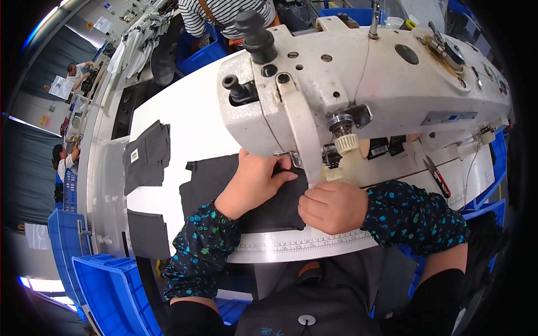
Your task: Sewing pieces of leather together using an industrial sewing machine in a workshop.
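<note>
A dark grey fabric piece (269, 210) lies on the white sewing table under the head of a white industrial sewing machine (358, 73). My left hand (255, 182) is on the fabric just left of the presser foot (292, 159), thumb and forefinger drawn close together on the cloth. At the piece's right edge, my right hand (334, 207) is closed with its fingers curled; the cloth edge runs in under them. The machine head hides the needle and part of my left fingers.
Dark grey cut pieces (148, 157), the top one labelled, lie at the table's left, with another grey piece (148, 234) nearer me. Red-handled thread snips (438, 176) lie at right. A printed ruler (302, 245) follows the front edge. Blue crates (115, 291) stand lower left; co-workers sit beyond.
</note>
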The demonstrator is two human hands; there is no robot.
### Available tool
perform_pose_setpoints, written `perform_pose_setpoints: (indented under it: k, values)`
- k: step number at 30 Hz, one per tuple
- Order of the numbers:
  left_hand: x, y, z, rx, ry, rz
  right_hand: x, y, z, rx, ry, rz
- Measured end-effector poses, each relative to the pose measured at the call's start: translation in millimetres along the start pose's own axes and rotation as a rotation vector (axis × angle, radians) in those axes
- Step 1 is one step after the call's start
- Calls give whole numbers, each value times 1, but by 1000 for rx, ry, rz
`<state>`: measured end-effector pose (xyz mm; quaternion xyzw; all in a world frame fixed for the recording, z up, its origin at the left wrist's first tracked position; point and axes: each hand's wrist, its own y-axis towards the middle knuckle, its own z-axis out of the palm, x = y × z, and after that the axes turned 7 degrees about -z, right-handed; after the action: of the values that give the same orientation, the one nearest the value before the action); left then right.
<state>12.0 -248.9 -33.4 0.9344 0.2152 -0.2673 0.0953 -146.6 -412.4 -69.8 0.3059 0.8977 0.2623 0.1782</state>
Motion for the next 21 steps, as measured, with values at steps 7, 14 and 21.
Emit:
perform_pose_setpoints:
  k: [7, 14, 21]
  values:
    - [7, -1, 14, -65, -79, -103, 0, 1, 0, -13, 8, 1]
    - [5, -1, 17, -143, -3, -80, 2, 0, 0, -24, -8, 11]
    - [0, 0, 16, -156, 9, -108, 2, -1, -1, -10, -5, 19]
